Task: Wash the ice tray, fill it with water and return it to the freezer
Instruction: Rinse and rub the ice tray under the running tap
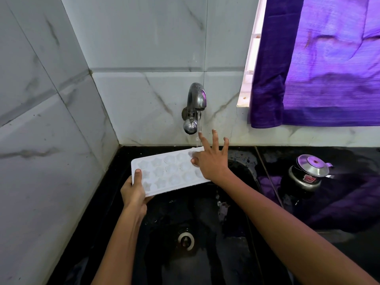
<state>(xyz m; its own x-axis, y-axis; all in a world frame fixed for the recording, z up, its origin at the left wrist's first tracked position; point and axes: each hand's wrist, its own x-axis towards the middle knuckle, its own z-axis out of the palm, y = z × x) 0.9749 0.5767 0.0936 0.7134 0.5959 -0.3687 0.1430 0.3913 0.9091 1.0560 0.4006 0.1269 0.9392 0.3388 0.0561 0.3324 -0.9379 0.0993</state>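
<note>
Gripping the white ice tray [168,171] under the tap [195,99], left hand [133,192]; right hand [211,159] spread on it; cooker [308,173] label unreadable.

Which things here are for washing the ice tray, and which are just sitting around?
For the job: ice tray, tap with running water, sink, left hand holding the tray, right hand rubbing it.

Just sitting around: pressure cooker, purple curtain.

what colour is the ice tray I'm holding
White, with star-shaped cups; the ice tray shows clearly in the head view.
</note>
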